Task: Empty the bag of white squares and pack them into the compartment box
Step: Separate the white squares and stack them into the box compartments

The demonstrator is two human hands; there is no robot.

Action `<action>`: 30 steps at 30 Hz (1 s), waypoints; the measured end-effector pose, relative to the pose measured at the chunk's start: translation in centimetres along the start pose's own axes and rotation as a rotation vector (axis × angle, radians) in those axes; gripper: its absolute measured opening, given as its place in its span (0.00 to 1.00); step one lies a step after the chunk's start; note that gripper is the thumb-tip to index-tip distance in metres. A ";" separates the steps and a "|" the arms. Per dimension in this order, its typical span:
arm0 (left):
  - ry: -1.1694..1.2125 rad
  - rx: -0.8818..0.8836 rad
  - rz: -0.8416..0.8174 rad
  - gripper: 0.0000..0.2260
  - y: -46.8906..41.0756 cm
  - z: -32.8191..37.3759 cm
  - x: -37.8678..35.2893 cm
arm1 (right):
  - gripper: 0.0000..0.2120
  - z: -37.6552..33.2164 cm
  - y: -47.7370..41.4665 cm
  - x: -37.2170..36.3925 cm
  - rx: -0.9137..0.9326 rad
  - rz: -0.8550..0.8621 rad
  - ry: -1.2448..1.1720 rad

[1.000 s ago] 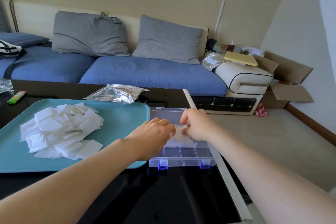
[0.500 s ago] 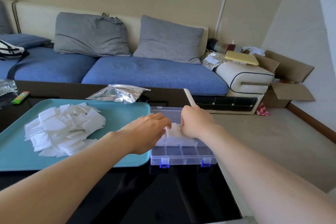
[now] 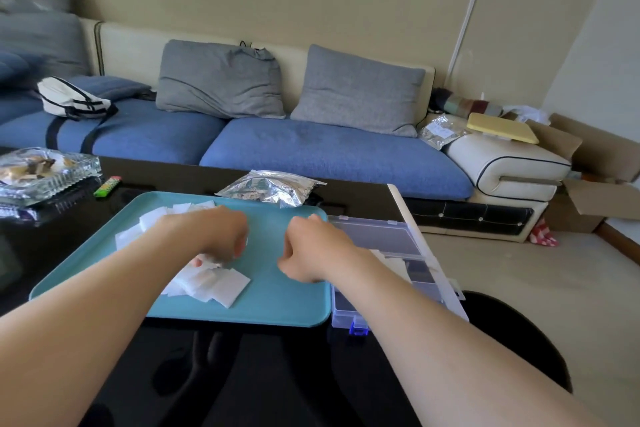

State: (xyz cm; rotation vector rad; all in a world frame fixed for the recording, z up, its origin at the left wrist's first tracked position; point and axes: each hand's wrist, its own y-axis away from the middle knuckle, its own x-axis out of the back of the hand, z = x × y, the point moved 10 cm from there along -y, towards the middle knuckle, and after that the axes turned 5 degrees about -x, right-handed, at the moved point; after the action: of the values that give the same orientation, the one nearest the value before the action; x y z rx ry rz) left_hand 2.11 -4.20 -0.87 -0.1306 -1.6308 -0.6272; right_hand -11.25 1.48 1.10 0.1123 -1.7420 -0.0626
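The left hand grips thin white squares beneath it; the right hand hovers curled, contents unclear. Squaring a small stack first should suit the clear plastic compartment box.

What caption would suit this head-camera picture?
Left hand reaches into white squares on a teal tray; right hand hovers beside the clear compartment box.

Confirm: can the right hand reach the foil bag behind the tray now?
Probably yes: right hand hovers over bare tray, and nothing stands between it and the foil bag past the far rim.
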 end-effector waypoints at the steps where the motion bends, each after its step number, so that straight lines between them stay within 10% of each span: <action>1: 0.030 0.002 -0.050 0.11 0.2 0.0 -0.6 | 0.04 -0.6 -0.4 -0.8 0.008 -0.036 -0.007; 15: 0.126 0.012 -0.189 0.20 -0.3 -1.3 -2.5 | 0.34 -6.8 -3.6 -7.7 0.113 -0.134 -0.211; 22: 0.143 0.057 -0.185 0.17 0.0 -1.7 -2.2 | 0.10 -6.2 -3.9 -7.4 0.072 -0.165 -0.259; 30: 0.070 0.079 -0.189 0.25 1.0 -1.1 -2.2 | 0.06 -3.9 -3.7 -6.3 0.045 -0.218 -0.229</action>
State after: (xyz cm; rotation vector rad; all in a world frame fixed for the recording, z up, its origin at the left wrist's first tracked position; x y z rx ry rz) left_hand 3.89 -3.31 -2.64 0.1029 -1.6093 -0.7020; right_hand -6.18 -1.45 -4.74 0.3388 -1.9544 -0.2027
